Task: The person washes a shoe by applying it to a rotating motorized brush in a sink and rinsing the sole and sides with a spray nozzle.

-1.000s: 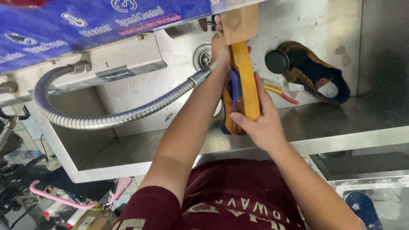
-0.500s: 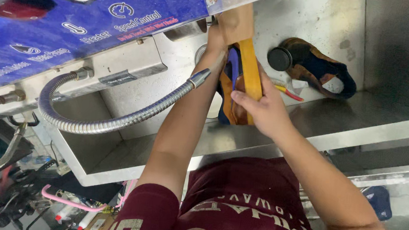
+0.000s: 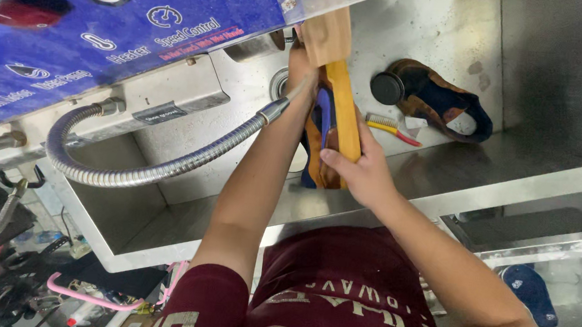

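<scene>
**Shoe held up inside the steel sink**

Nearest the camera, the right hand (image 3: 362, 172) has its fingers wrapped round the heel end of a tan-and-blue suede shoe with a yellow sole (image 3: 335, 122), held upright over the stainless steel sink basin (image 3: 184, 224), just inside its front rim. Past it, the left hand (image 3: 302, 65) is up by the toe end, gripping the nozzle of the ribbed metal hose (image 3: 168, 165), fingers closed round it. Right of the shoe there's open basin floor, then a small yellow-handled brush (image 3: 389, 127) and the matching second shoe (image 3: 438, 102) against the sink's back wall, well apart from the hands.
</scene>
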